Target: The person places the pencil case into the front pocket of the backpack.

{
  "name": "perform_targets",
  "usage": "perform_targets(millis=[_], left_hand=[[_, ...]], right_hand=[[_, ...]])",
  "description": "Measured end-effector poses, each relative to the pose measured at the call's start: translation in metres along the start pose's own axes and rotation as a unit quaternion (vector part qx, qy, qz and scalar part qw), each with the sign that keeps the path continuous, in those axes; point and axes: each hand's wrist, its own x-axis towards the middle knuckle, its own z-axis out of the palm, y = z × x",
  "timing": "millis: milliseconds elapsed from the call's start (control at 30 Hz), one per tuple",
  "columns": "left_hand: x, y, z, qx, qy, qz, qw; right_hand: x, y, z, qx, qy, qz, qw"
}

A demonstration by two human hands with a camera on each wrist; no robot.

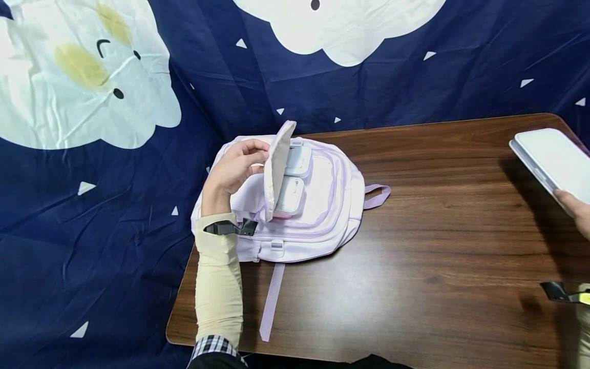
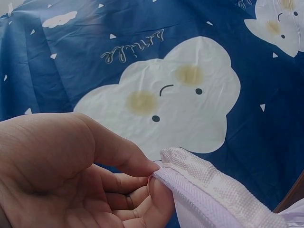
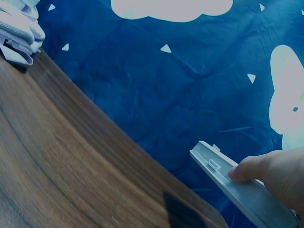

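A white and lilac backpack (image 1: 346,225) lies on the wooden table. Its front pocket flap (image 1: 279,171) is raised, and my left hand (image 1: 234,169) pinches the edge between thumb and fingers, seen close up in the left wrist view. Against the flap's inner side are two small translucent boxes, an upper box (image 1: 298,161) and a lower box (image 1: 290,196). At the far right my right hand (image 1: 583,215) grips a flat white plastic case (image 1: 555,159) above the table. A small latch on the case's side shows in the right wrist view; its contents cannot be seen.
The wooden table (image 1: 442,287) has its left edge under the backpack. A lilac strap (image 1: 272,302) trails toward the near edge, and a carry loop (image 1: 379,197) sticks out right. A dark blue cloth (image 1: 212,61) with white clouds hangs behind and left.
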Motion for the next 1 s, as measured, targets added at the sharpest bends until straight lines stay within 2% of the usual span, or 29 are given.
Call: perform_targets(millis=[133,267,333,400,567,667,833,1000], left_hand=[[0.0,0.0,0.0,-0.001,0.0,-0.001,1.0],[0.0,-0.001,0.0,-0.002,0.002,0.0,1.0],[0.0,-0.001,0.0,-0.002,0.002,-0.001,1.0],[0.001,-0.002,0.0,-0.003,0.003,-0.002,1.0],[0.001,-0.002,0.0,-0.005,0.004,-0.004,1.0],[0.001,-0.003,-0.001,-0.005,0.005,-0.003,1.0],[0.001,-0.003,-0.001,-0.005,0.004,-0.003,1.0],[0.001,-0.002,-0.001,-0.004,0.002,-0.003,1.0]], right_hand=[[-0.013,-0.027,-0.004,0.004,-0.004,0.0,1.0],[-0.015,-0.032,-0.004,-0.01,0.008,-0.005,0.9999],[-0.014,-0.035,-0.005,-0.011,-0.001,-0.002,0.9999],[-0.008,-0.027,-0.005,-0.01,-0.01,0.002,0.9999],[0.021,0.018,0.003,-0.004,0.011,-0.003,0.9999],[0.035,0.036,0.006,-0.002,0.017,0.005,0.9998],[0.04,0.038,0.009,0.025,0.006,0.0,0.9997],[0.033,0.03,0.011,-0.004,0.001,0.017,0.9998]])
